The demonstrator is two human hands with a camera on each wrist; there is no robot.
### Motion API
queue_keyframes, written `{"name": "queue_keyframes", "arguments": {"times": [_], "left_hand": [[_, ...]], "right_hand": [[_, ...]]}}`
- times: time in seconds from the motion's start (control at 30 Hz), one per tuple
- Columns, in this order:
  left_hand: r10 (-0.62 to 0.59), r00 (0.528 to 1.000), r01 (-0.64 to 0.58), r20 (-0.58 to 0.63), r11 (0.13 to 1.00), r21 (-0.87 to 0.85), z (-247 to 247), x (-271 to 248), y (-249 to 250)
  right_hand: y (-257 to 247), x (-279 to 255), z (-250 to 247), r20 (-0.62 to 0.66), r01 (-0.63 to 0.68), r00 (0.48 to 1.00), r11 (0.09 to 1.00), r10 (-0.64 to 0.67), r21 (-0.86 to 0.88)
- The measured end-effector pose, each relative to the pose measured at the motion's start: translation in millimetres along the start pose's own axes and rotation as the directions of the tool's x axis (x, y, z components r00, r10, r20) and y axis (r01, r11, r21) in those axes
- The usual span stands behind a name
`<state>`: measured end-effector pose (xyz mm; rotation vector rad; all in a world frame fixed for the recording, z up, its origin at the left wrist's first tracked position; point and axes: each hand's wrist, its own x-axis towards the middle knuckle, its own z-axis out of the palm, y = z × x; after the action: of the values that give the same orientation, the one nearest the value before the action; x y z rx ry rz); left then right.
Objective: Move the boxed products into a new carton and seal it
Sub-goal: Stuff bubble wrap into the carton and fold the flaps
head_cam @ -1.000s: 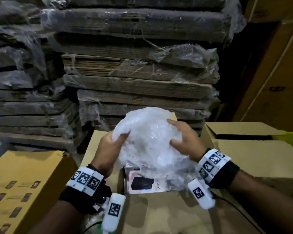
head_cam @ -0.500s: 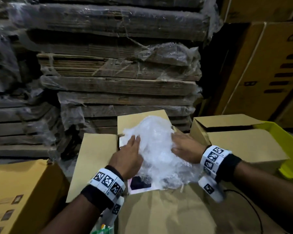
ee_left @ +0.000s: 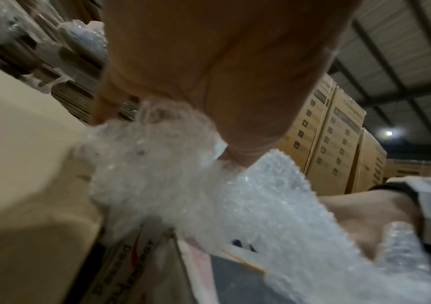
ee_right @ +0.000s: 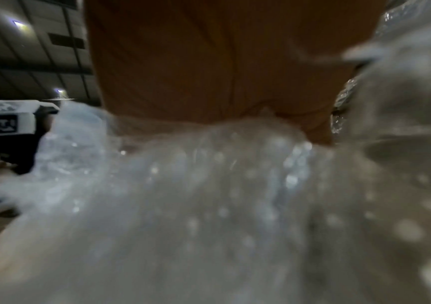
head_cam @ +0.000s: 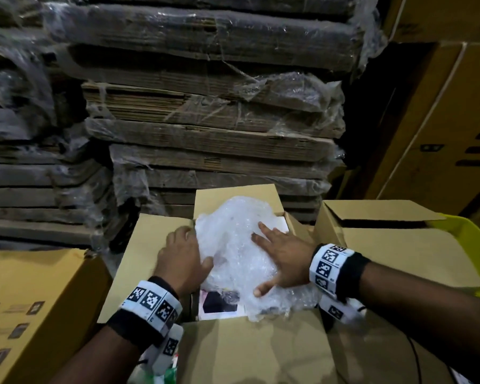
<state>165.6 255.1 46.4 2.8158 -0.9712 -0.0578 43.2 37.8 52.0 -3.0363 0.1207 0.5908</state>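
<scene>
An open brown carton (head_cam: 250,353) stands in front of me with its flaps spread out. A wad of clear bubble wrap (head_cam: 233,245) lies on top of the boxed products inside; one white box with a dark picture (head_cam: 219,304) shows at the near edge. My left hand (head_cam: 182,253) pushes down on the wrap's left edge beside the left flap (head_cam: 147,259), thumb on the wrap, fingertips hidden. My right hand (head_cam: 283,256) lies flat on the wrap, fingers spread. Both wrist views show a palm over the bubble wrap (ee_left: 261,205) (ee_right: 209,205).
A second open carton (head_cam: 385,245) stands at the right, with a yellow bin (head_cam: 474,245) behind it. A printed carton (head_cam: 34,300) is at the left. Plastic-wrapped stacks of flat cardboard (head_cam: 205,134) rise close behind, and tall cartons (head_cam: 441,120) stand at the back right.
The bubble wrap came down from between both hands into the carton. My right hand has flattened on top of it and my left hand has slid to its left edge.
</scene>
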Motion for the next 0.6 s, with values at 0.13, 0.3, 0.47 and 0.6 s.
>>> {"name": "queue_keyframes", "arguments": {"times": [0.13,0.3,0.47,0.6], "left_hand": [[0.211,0.975,-0.167,0.076,0.908,-0.383,-1,-15,21],[0.218,0.947,-0.181,0.238,0.969,-0.165,30,-11,40],[0.110,0.951,-0.112,0.290,0.994,-0.012,33,-2,35],[0.130,0.946,-0.150,0.296,0.988,0.047,24,2,27]], "right_hand": [[-3,9,6,0.014,-0.013,1.000,0.999,0.014,-0.039],[-3,-4,14,-0.014,0.040,0.999,0.999,-0.041,-0.015],[17,-34,21,-0.111,0.102,0.990,0.978,-0.082,0.181],[20,-50,38,-0.169,0.061,0.984,0.995,-0.047,0.077]]}}
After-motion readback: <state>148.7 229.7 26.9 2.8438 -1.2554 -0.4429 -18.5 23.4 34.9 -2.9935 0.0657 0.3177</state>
